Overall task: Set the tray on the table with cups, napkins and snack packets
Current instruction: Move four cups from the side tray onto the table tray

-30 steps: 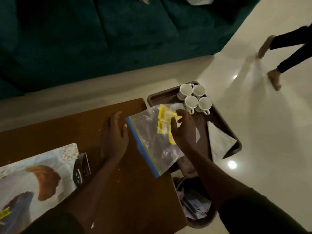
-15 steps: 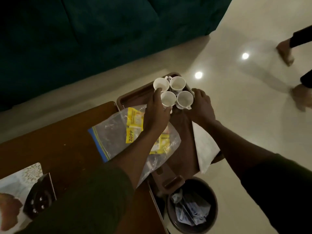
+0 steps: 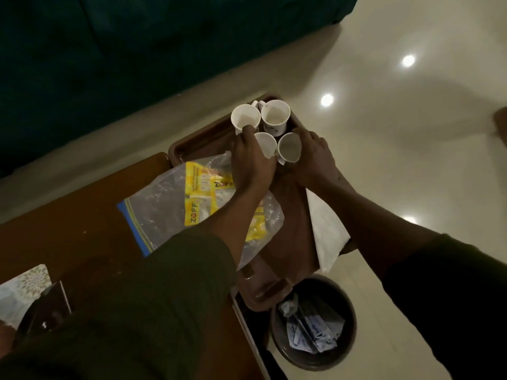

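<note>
A brown tray [image 3: 290,229] juts over the right end of the wooden table [image 3: 76,215]. Several white cups stand at its far end. My left hand [image 3: 251,163] grips the near left cup [image 3: 266,144], which tilts. My right hand [image 3: 312,157] wraps the near right cup [image 3: 288,148], also tilted. The two far cups [image 3: 245,117] [image 3: 275,113] stand upright. A clear zip bag [image 3: 164,207] with yellow snack packets [image 3: 197,193] lies across the tray's left rim and the table, partly under my left forearm. A white napkin [image 3: 326,231] lies on the tray's right side.
A dark bin [image 3: 315,322] with crumpled paper stands on the floor below the tray's near end. A patterned mat [image 3: 22,286] and a dark object [image 3: 46,308] lie at the table's left. A teal sofa [image 3: 137,50] fills the back. Glossy tile floor spreads to the right.
Both hands left the zip bag and moved to the cups. They now hold the two near cups, which have tipped. The view shifted right and forward.
</note>
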Available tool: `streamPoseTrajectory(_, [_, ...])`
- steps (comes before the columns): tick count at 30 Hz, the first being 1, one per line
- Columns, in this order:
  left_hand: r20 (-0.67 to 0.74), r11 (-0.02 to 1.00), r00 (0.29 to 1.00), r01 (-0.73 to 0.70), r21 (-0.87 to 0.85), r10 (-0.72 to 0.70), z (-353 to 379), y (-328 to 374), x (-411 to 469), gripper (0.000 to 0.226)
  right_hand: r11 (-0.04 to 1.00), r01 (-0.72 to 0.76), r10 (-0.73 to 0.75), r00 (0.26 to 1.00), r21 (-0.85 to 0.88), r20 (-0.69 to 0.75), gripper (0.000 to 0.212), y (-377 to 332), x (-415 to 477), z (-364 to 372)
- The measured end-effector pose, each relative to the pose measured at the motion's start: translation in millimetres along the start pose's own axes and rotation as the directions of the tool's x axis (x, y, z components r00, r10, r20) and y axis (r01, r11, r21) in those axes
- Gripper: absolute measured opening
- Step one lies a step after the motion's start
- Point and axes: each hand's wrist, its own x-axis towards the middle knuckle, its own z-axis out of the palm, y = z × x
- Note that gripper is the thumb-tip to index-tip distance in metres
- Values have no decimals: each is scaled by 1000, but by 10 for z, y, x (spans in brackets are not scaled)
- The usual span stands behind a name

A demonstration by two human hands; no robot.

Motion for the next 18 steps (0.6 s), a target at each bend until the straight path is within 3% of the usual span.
streamPoseTrajectory(3, [-35, 996, 999, -26, -89, 23, -112, 46, -107, 67, 1000, 6, -8, 993, -14, -115, 64, -1, -90, -105])
streamPoseTrajectory(7, [-184, 981, 981, -94, -172, 61, -439, 81, -215, 61, 999, 47, -44, 970, 5, -239, 64, -240, -69, -294])
streamPoseTrajectory(14, [-369, 968, 929, -87, -236, -6, -1446, -397, -274, 54, 977, 209, -200, 967, 39, -156, 72, -1326, -60, -155])
streamPoseTrajectory(18, [-410, 959, 910, -68, -274, -53, -2073, -947, -456, 55, 959, 282, -276, 954, 37, -121, 64, -1979, -224, 286])
